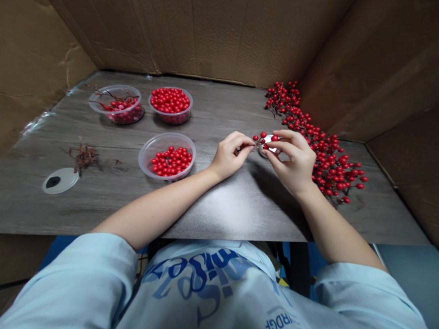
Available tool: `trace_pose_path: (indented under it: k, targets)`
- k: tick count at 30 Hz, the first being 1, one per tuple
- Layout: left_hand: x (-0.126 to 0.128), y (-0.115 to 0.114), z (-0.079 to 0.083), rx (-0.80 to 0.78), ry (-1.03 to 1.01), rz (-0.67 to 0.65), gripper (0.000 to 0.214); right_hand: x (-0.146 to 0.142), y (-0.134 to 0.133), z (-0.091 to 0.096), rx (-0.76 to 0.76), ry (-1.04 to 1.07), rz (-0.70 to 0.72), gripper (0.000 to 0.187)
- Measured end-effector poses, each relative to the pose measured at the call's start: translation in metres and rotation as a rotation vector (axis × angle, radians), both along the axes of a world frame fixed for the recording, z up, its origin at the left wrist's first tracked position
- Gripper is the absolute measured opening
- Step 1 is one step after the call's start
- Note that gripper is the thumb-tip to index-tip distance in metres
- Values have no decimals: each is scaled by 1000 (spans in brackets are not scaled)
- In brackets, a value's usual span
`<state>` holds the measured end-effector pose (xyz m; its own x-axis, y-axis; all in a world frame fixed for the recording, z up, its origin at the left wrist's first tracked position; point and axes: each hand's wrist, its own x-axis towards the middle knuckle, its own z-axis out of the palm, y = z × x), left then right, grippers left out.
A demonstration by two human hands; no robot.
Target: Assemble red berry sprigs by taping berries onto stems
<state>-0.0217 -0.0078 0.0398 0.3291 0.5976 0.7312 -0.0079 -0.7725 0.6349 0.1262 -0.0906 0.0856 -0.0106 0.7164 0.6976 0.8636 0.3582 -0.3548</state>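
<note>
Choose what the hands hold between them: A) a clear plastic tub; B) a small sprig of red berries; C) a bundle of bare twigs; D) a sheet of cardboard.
B: the left hand and right hand meet at their fingertips around a small sprig of red berries.

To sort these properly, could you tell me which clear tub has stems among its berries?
The back-left tub: dark stems poke out; the other two tubs hold only berries.
</note>
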Motion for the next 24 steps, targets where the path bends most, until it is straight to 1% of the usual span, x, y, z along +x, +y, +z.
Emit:
trace_pose_path:
  k: [5, 11, 16, 24]
  targets:
    - [0, 1, -1, 30, 6, 4, 10, 0, 0, -1, 30, -11, 9, 9]
    - [0, 3, -4, 25, 14, 10, 10, 0, 1, -2, 11, -45, -4, 10]
    - [0, 4, -5, 74, 9, 10, 11, 0, 1, -3, 44, -84, -27, 8]
    - [0, 1, -3, 43, 63, -1, 15, -1, 1, -7, -46, 9, -3, 12]
